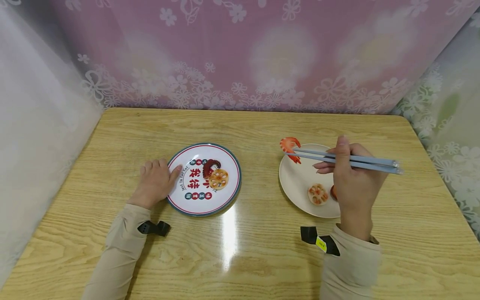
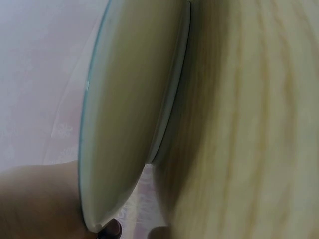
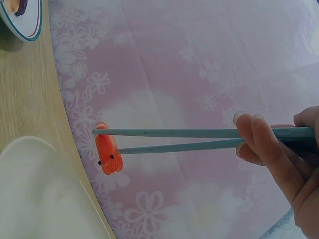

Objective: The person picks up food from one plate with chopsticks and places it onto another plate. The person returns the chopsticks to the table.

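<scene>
My right hand [image 1: 354, 179] grips a pair of blue-grey chopsticks [image 1: 348, 160]. Between their tips is a toy shrimp [image 1: 288, 146], orange with pale stripes, held above the far left rim of a cream plate [image 1: 294, 196]; the right wrist view shows the shrimp [image 3: 108, 149] raised off the plate. On that plate lie a lotus root slice [image 1: 318, 194] and a brown piece [image 1: 333, 192] partly hidden by my hand. My left hand [image 1: 155, 181] holds the left edge of a printed white plate [image 1: 187, 200], thumb over its rim. This plate bears an octopus tentacle [image 1: 211, 167] and another lotus root slice [image 1: 218, 179].
Both plates stand on a wooden table [image 1: 258, 250], with bare wood between them. A pink floral curtain [image 1: 240, 54] hangs behind the far table edge, and pale curtains hang at both sides. Black wrist mounts [image 1: 153, 228] sit on both sleeves.
</scene>
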The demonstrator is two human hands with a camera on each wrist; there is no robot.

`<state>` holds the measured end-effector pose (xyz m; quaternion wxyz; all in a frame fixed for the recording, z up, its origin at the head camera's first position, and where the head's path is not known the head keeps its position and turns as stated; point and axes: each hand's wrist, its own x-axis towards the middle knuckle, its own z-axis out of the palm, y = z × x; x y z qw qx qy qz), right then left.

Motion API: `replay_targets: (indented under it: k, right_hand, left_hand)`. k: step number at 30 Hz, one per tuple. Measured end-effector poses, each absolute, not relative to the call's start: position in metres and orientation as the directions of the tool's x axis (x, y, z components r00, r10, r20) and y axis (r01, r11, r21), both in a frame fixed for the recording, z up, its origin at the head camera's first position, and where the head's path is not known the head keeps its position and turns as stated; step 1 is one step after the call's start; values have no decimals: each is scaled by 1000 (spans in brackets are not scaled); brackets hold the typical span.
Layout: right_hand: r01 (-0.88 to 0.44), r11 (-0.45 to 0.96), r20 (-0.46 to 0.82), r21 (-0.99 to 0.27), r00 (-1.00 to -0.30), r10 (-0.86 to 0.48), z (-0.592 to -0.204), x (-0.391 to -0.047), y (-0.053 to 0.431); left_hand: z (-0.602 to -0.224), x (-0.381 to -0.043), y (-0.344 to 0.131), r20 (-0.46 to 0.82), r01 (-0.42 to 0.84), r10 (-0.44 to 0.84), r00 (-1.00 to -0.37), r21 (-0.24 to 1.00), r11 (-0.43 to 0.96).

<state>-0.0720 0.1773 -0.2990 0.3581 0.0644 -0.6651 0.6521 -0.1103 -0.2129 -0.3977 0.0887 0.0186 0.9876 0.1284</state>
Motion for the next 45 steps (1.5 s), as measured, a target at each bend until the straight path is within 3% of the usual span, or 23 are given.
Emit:
replay_targets:
  k: [16,28,35,45]
  right_hand:
    - [-508,237,559,-828,-778,287,-297,-72,157]
    - [-523,186,555,-832,-801,227,-301,-72,145]
    - [-518,256,568,-817,-798,200,-303,-73,139]
    - [-525,247,567,-815,-809,152,-303,-73,131]
  left_hand:
    - [-398,-110,-212,-154,28,70,-986,260,965]
    - [-400,-112,-212,-171,14,60,-984,257,966]
    - [-400,-111,-213,-154,25,68,-986,266,964]
    - [-399,-111,-212,-153,20,62,-986,267,964]
